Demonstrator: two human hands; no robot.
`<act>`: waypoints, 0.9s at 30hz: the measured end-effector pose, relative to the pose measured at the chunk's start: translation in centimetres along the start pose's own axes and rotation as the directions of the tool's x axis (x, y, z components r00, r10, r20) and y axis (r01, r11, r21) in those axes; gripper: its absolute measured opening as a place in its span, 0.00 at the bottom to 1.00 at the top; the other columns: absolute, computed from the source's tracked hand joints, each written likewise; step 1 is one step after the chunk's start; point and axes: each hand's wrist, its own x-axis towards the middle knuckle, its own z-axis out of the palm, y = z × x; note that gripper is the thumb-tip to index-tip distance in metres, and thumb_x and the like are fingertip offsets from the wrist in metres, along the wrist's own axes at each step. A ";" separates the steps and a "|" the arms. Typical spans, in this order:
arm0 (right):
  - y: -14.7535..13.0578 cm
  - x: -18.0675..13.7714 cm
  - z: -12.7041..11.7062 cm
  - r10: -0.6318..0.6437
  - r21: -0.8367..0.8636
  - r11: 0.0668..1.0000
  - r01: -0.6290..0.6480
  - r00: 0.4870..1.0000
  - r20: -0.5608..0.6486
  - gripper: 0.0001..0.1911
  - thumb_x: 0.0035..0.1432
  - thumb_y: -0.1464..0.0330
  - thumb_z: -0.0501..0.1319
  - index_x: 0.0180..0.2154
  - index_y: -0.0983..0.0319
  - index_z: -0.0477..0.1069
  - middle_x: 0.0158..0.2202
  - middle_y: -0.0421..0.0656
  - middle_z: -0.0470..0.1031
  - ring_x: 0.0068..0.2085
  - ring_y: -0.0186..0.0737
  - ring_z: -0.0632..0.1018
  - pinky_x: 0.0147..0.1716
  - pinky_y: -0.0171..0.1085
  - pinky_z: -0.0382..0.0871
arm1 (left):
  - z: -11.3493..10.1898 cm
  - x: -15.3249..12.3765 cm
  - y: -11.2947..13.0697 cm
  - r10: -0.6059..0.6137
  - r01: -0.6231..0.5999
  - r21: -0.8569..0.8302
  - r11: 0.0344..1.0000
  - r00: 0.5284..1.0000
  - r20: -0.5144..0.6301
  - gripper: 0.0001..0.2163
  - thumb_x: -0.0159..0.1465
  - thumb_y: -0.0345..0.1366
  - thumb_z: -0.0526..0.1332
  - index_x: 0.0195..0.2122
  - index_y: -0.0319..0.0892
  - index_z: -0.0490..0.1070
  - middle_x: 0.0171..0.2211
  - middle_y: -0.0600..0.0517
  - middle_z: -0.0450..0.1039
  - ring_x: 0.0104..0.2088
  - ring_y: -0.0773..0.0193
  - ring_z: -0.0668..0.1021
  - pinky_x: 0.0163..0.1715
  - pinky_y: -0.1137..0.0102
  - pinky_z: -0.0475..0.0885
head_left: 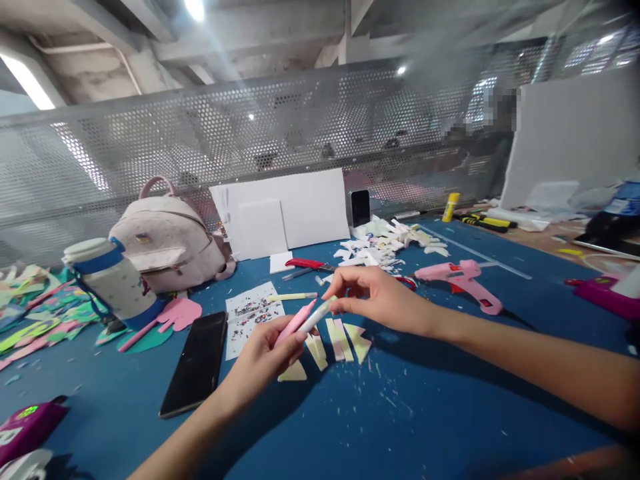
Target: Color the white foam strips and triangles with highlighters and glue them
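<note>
The left hand [273,352] is just right of the flat, glossy black smartphone [194,365], its fingers clamped on a pink pen-shaped tool [297,322] and a slim white pen-shaped tool [314,321], side by side. The right hand [365,298], farther right of the smartphone, has its thumb and forefinger pinched together on the white tool's pale far end. Under the hands, right of the smartphone, short pale yellow and pink strips [340,340] lie on the blue counter [320,427]. A white paper sheet [245,340] strewn with dark specks is just right of the smartphone. A pink glue gun [463,277] lies well to its right; beyond it, to the left, stands a white-and-blue bottle [120,287], with a pale pink backpack [167,233] behind.
</note>
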 end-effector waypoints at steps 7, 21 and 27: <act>1.7 0.8 0.7 0.115 0.141 0.981 -0.131 0.987 0.116 0.15 0.59 0.57 0.69 0.33 0.62 0.71 0.27 0.41 0.78 0.28 0.34 0.76 0.27 0.34 0.68 | 0.2 -0.4 -0.3 0.062 -0.056 0.079 0.995 0.996 -0.064 0.21 0.68 0.54 0.62 0.30 0.41 0.66 0.23 0.59 0.54 0.25 0.71 0.55 0.22 0.73 0.49; 1.0 3.3 -0.5 0.030 0.029 0.999 -0.036 0.982 0.186 0.12 0.61 0.60 0.66 0.38 0.63 0.73 0.28 0.42 0.78 0.30 0.35 0.78 0.29 0.35 0.69 | 0.0 0.5 -0.5 -0.008 0.002 -0.052 0.999 0.992 -0.125 0.22 0.66 0.56 0.64 0.40 0.38 0.73 0.20 0.60 0.56 0.18 0.75 0.55 0.17 0.76 0.48; -1.0 7.2 -3.9 -0.123 -0.315 0.945 0.087 0.987 -0.098 0.15 0.73 0.58 0.54 0.49 0.62 0.68 0.39 0.44 0.78 0.41 0.37 0.77 0.44 0.40 0.70 | -1.0 0.3 -0.1 0.058 -0.102 -0.115 0.988 0.939 -0.340 0.20 0.70 0.55 0.60 0.48 0.43 0.71 0.23 0.61 0.52 0.20 0.74 0.54 0.19 0.76 0.48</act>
